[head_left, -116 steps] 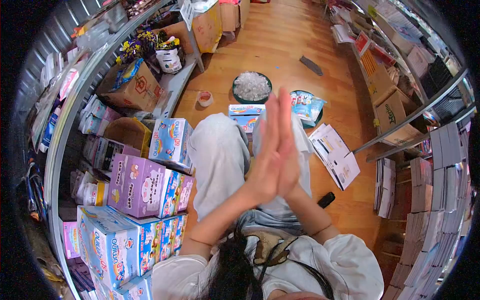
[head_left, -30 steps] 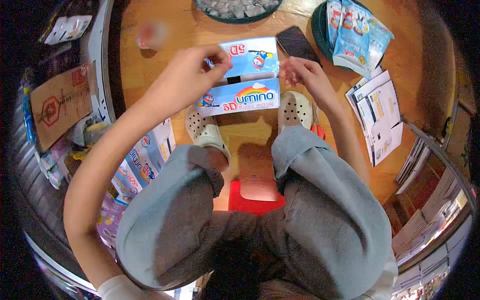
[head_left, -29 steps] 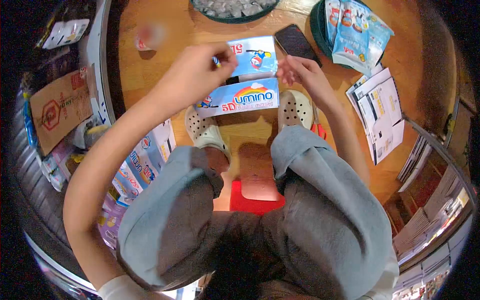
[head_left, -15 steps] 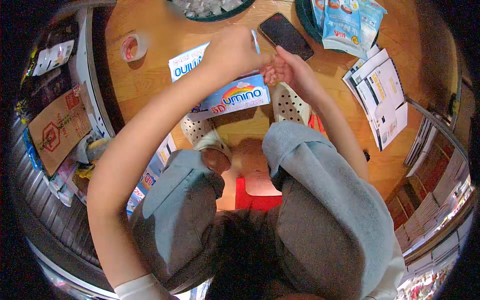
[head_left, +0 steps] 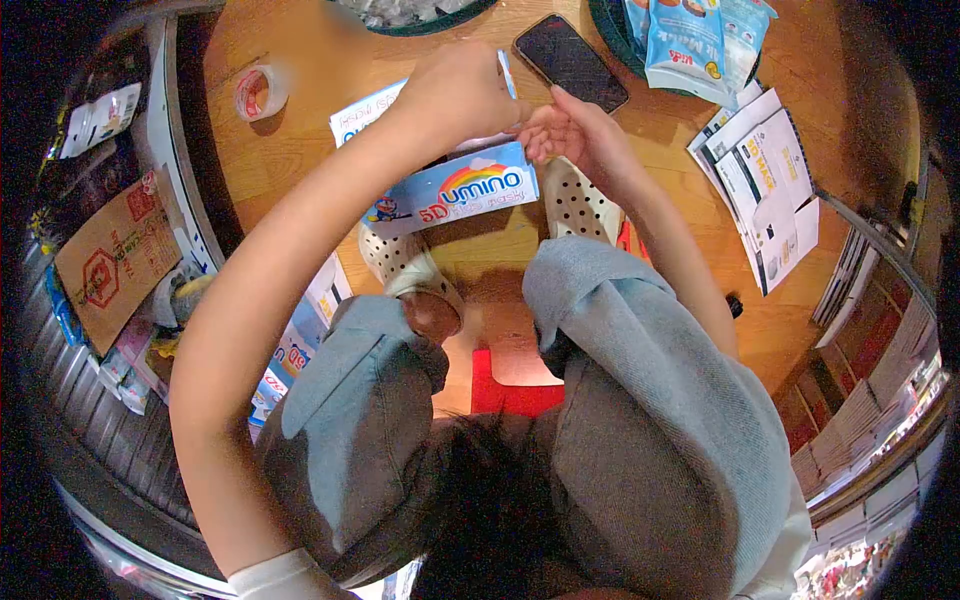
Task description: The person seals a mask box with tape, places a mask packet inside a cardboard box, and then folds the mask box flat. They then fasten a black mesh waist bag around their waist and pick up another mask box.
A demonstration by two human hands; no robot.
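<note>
A light-blue mask box lettered "Umino 5D" with a rainbow sits between the feet, its printed upper panel raised behind the front face. My left hand is closed over the middle of the box; its fingertips are mostly hidden. Close to the box's upper right corner, my right hand has its fingers loosely curled and its thumb apart from them. The two hands nearly meet, and nothing plainly shows in the right one.
A tape roll lies left on the wooden floor, a phone behind the hands. Blue packets fill a dark basket at the upper right. Flat cartons lie right. White clogs flank the box; more printed boxes lie left.
The right hand's fingers have drawn slightly away from the left hand's thumb. The box's front face tilts a little more toward view, and the view has shifted slightly.
</note>
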